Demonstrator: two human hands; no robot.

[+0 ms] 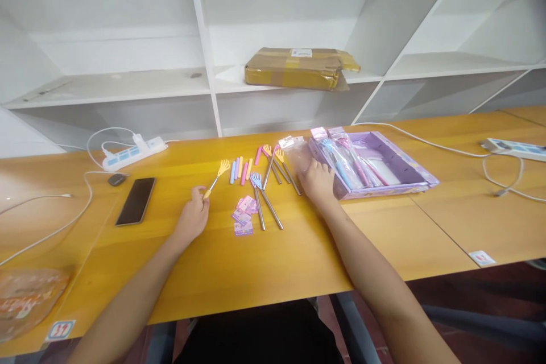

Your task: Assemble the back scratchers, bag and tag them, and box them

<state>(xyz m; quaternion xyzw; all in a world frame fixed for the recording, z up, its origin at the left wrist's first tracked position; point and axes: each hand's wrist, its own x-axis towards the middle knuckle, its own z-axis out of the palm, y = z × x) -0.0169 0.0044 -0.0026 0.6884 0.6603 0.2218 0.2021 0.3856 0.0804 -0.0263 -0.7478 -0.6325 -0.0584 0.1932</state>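
My left hand (194, 213) is closed on the handle of a yellow back scratcher (216, 176), its claw pointing away from me. My right hand (318, 180) pinches the clear plastic bags (297, 153) beside the purple box (375, 192). Between my hands lie several more back scratchers with metal rods: blue-clawed ones (257, 182) nearest me, yellow-clawed ones (280, 156) and a pink one farther back. Loose coloured handle grips (244, 173) lie in a row left of them. Small printed cards (243, 219) are piled in front. Bagged back scratchers (341, 159) rest in the purple box.
A black phone (136, 201) and a power strip (135, 153) with cables lie to the left. At the lower left is a clear plastic package (32, 298). Another power strip (518, 148) sits at the right. A taped carton (294, 70) stands on the shelf behind.
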